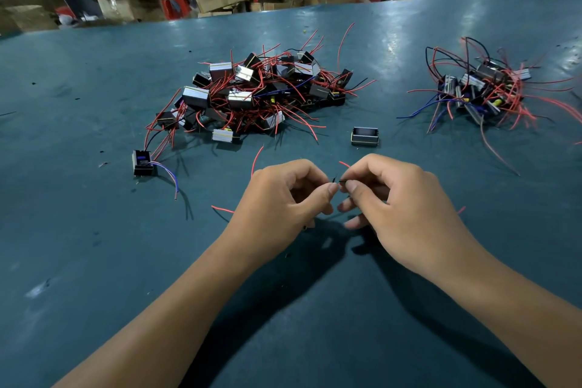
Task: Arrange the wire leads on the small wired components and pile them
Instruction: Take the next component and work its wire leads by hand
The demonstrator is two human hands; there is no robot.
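Both hands' fingers (333, 188) pinching, seemingly, dark wire (338, 180).

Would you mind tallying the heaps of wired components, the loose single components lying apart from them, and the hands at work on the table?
Heaps of wired components: 2, a large heap and a smaller heap
Loose single components: 2, one with leads and one without visible leads
Hands: 2, left hand and right hand
Total: 6

table (94, 261): teal top carrying all | big pile (252, 94) of wired blocks lying mid-table | smaller pile (482, 88) sitting well right of big pile | bare block (364, 136) lying near big pile's right front | lone wired block (142, 162) standing at its left front
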